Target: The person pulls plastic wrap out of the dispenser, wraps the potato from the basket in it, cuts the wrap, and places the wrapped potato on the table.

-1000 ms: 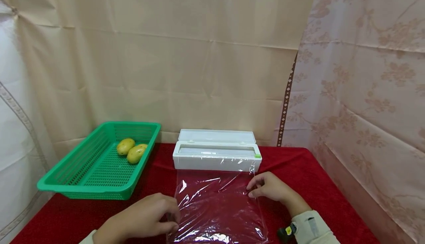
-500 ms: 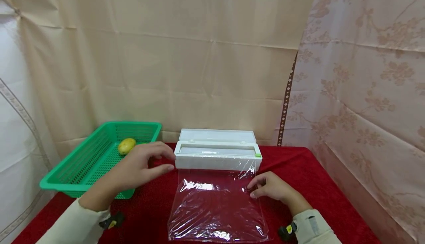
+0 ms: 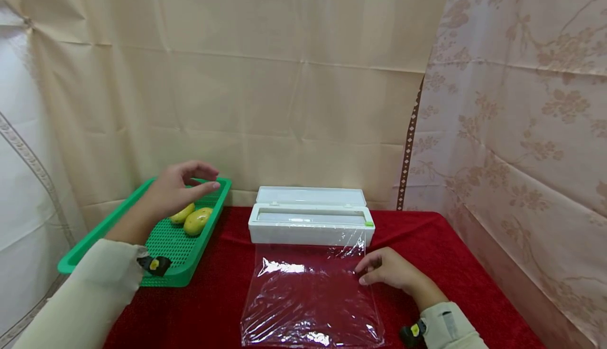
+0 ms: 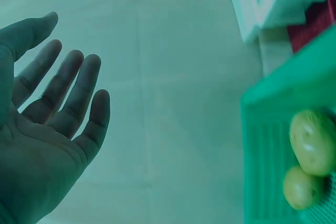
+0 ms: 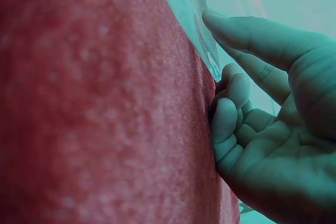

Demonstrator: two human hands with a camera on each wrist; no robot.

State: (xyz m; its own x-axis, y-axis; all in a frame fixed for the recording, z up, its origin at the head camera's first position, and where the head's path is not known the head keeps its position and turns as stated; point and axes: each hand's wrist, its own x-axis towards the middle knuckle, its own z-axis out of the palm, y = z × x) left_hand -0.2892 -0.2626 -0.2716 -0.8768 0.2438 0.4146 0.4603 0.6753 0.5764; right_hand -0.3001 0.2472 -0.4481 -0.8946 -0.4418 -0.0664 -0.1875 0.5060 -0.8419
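Note:
My left hand (image 3: 179,188) is in the air over the green basket (image 3: 176,279), its fingers spread and nothing held, as the left wrist view shows. Below it two yellow potatoes (image 3: 197,222) lie side by side at the basket's right wall. My right hand (image 3: 391,271) rests at the right edge of a clear sheet of plastic wrap (image 3: 308,299), thumb and forefinger apart, the other fingers loosely bent on the cloth. The wrap runs flat and wrinkled toward me from a white wrap dispenser (image 3: 310,234), whose lid (image 3: 310,196) stands raised.
A small green slider (image 3: 369,224) sits at the right end of the dispenser's front bar. Red cloth (image 3: 223,307) covers the table. A beige curtain (image 3: 284,101) hangs right behind, and a flowered one (image 3: 531,143) on the right.
My left hand has left the wrap's left edge and moved up and left, over the basket. The right hand stays at the wrap's right edge.

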